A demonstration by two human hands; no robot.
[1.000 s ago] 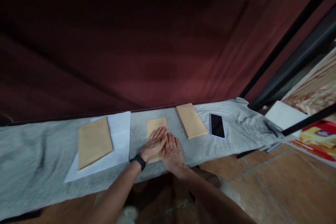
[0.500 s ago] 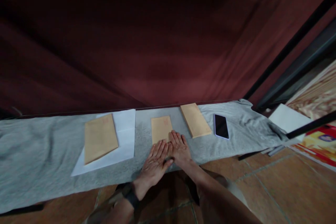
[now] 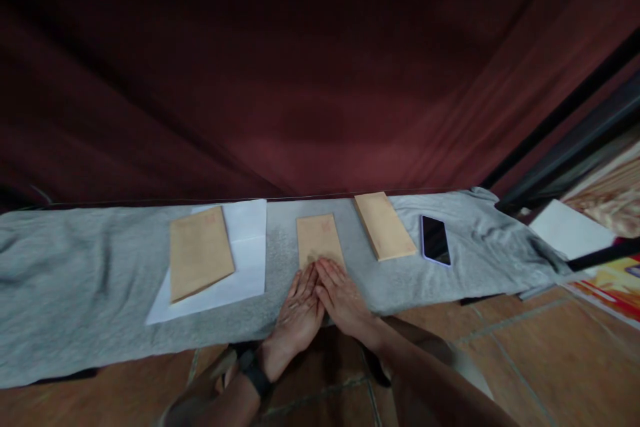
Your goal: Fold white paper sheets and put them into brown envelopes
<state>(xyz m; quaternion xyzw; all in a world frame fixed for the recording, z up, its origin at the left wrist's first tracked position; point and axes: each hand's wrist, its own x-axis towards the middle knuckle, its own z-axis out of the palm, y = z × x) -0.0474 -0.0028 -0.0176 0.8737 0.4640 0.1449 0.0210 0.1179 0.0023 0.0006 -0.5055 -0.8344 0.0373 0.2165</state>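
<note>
A dark red curtain is hanging behind everything, beyond the grip. A grey cloth is covering the counter and lying under both palms. Left of the grip, a white sheet is carrying a large brown envelope. Right of it, another envelope and a phone are lying apart. The left hand and right hand are resting flat with fingers spread, gripping nothing, side by side, fingertips touching the near end of the small envelope.
</note>
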